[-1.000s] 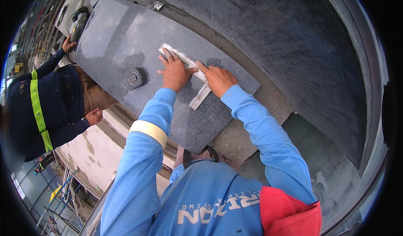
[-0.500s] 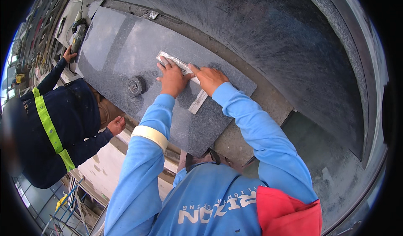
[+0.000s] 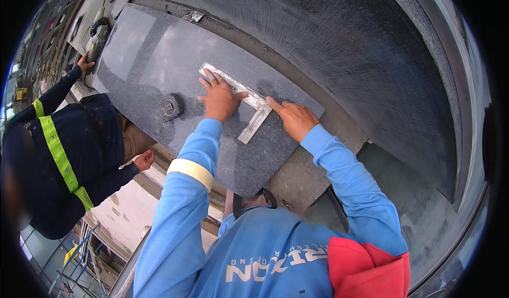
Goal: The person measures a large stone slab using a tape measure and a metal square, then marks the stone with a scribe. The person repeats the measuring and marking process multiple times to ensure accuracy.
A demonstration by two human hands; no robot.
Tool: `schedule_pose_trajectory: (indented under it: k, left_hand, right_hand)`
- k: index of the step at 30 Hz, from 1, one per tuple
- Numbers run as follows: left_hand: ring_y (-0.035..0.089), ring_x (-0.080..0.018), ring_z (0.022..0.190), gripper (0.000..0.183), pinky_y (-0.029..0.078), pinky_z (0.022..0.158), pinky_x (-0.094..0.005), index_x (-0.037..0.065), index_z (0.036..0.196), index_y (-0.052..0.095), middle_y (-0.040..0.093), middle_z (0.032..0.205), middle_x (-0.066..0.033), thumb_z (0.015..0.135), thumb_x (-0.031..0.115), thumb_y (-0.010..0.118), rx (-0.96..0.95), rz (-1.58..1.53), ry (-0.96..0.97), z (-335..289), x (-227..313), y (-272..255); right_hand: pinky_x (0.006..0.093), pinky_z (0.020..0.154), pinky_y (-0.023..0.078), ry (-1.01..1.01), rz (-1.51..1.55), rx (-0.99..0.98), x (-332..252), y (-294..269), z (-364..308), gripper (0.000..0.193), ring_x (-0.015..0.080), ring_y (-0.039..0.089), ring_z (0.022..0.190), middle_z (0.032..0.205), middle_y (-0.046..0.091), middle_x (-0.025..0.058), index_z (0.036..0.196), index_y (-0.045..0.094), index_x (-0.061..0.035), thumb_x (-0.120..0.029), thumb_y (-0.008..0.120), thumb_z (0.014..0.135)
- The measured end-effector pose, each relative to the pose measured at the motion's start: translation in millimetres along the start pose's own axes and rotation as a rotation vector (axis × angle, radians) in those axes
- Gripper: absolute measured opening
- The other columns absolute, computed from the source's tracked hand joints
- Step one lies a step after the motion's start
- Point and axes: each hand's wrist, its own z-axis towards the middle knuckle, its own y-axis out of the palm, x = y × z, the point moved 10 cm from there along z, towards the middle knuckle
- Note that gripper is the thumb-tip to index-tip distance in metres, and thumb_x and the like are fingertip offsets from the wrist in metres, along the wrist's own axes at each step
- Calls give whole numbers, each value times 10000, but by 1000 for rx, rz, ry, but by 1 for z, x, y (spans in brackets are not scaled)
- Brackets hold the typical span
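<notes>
A dark grey stone slab [image 3: 212, 54] lies before me with a whitish, worn carpenter's square [image 3: 253, 124] flat on it. My left hand [image 3: 220, 100] is spread open over the square's long arm, fingers pressing it down. At the square's corner is my right hand [image 3: 297, 118], its fingers curled in and the index finger pointing along the edge. Something thin seems to be at that fingertip, too small to name. Left of my left hand, a dark tape measure [image 3: 170, 107] rests on a wet patch of the slab. A ring of cream tape [image 3: 190, 171] sits around my left forearm.
A co-worker [image 3: 69, 154] in dark clothes with yellow bands stands at the left, one hand by an angle grinder [image 3: 97, 38]. A large dark stone panel [image 3: 339, 59] rises along the far side and right. Metal scaffolding [image 3: 74, 261] shows at the lower left.
My right hand has slid right along the square's long arm, from its middle to the corner. My left hand and the square have stayed in place.
</notes>
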Motion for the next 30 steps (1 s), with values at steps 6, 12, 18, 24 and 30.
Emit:
schedule_pose_trajectory:
  k: [6,12,18,24,30]
  left_hand:
    - [66,-529,1560,1171,365,1064,-778,-103,1581,254,35,1705,-296,823,614,785,23,10,9,7,-1,0]
    - [59,-519,1565,1175,360,1076,-771,-99,1582,258,40,1709,-284,819,623,785,8,-8,2,2,1,1]
    - [130,-494,1561,1107,336,1109,-743,-76,1566,321,116,1697,-287,831,615,777,121,-72,28,-11,-2,-13]
    - [489,-407,1298,810,425,1060,-497,-24,1492,448,522,1370,-227,900,426,770,149,-149,290,-130,48,32]
    - [561,-397,1097,600,506,934,-455,11,1401,517,552,1168,-214,866,163,743,87,-128,723,-235,61,116]
  right_hand:
    - [496,891,587,-17,44,124,-43,-8,72,583,386,706,1007,1098,691,200,1581,428,-177,-42,490,1018]
    - [484,905,589,89,-75,-60,-15,-22,0,585,370,709,1035,1109,708,192,1570,454,-211,-25,487,1016]
    - [474,782,538,171,-26,95,11,-104,-135,561,370,686,860,1005,687,221,1532,523,-189,-5,534,1002]
    - [487,762,534,225,305,502,13,-66,-224,558,401,662,833,947,661,197,1539,504,-198,-109,619,1000]
    - [475,889,530,241,544,583,11,53,-272,554,441,670,1018,1155,677,265,1528,501,-101,-102,633,990]
